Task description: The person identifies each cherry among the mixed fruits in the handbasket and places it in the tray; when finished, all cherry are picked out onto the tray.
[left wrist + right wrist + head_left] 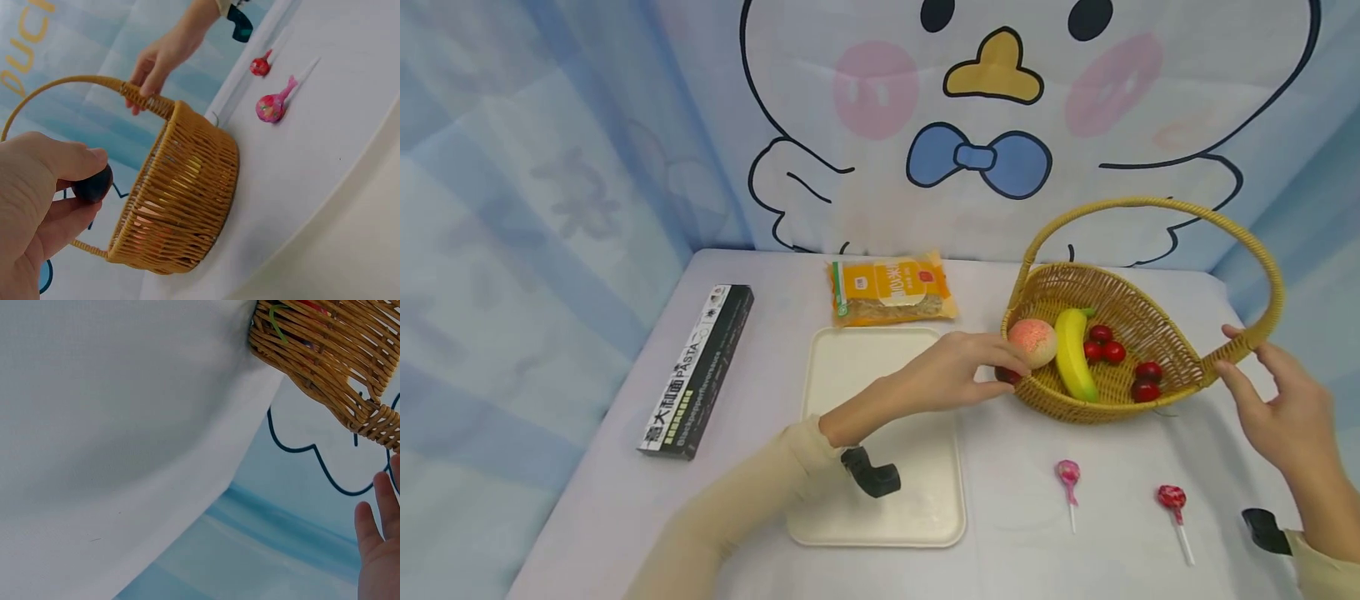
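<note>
My left hand (951,367) pinches a small dark red plum-like fruit (94,184) between thumb and fingers, at the left rim of the wicker basket (1067,408). At the basket's right side, my right hand (1288,408) holds the foot of the tall arched handle (1157,202) with thumb and fingers on either side. Inside the basket lie a peach (1033,342), a banana (1074,354) and several dark red cherries (1103,344). The right wrist view shows only some fingers (387,506) below the handle.
A cream tray (887,529) lies left of the basket, partly under my left forearm. Behind it is an orange food packet (891,290); a black pasta box (697,371) lies far left. A pink lollipop (1068,472) and a red lollipop (1172,498) lie in front of the basket.
</note>
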{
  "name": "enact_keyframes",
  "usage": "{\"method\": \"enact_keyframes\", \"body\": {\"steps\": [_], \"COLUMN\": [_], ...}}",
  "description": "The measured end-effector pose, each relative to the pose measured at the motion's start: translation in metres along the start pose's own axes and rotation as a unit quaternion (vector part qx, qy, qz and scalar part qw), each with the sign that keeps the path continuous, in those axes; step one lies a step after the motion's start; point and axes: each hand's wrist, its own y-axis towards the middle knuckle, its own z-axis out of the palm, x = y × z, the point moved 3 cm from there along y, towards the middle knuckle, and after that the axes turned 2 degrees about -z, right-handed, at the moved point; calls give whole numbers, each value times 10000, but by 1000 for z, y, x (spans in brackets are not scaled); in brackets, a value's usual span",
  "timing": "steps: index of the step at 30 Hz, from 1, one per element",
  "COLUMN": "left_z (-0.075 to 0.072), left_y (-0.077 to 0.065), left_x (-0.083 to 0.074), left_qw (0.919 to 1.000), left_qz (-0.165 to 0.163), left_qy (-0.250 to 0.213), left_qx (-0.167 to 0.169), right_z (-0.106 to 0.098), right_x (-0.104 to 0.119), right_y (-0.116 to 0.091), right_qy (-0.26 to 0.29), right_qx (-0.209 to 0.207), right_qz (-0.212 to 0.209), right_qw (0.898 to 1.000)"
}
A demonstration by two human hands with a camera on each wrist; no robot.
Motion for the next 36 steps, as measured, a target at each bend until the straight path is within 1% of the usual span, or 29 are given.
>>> {"method": "enact_keyframes", "body": {"steps": [6, 11, 14, 17, 19, 24, 27, 31, 36], "left_z": [-4, -9, -9, -8, -8, -9, -11, -15, -18], "left_y": [-23, -44, -52, -58, -63, -76, -84, -97, -116], "left_x": [8, 18, 23, 25, 27, 34, 40, 48, 58], "left_qw": [9993, 9972, 9962, 9955, 9946, 9904, 9875, 9835, 9780], "left_qz": [-135, -353, -407, -433, -507, -818, -896, -1030, -1385], "left_qy": [-130, -180, -182, -226, -249, -315, -392, -346, -181], "left_qx": [-312, -628, -742, -815, -868, -1071, -1239, -1446, -1552], "right_z": [1, 2, 1, 2, 3, 4, 5, 5, 5], "right_x": [0, 0, 0, 0, 1, 1, 0, -1, 1], "right_y": [1, 1, 1, 1, 1, -1, -1, 0, 1], "right_qy": [-65, 49, 90, 106, 95, 25, 14, -38, -43], "right_qx": [26, 11, -49, -51, -23, 65, 57, 38, 61], "right_qz": [39, 9, -3, 59, 101, 180, 193, 179, 199], "right_qw": [10000, 10000, 9999, 9999, 9999, 9998, 9998, 9998, 9998]}}
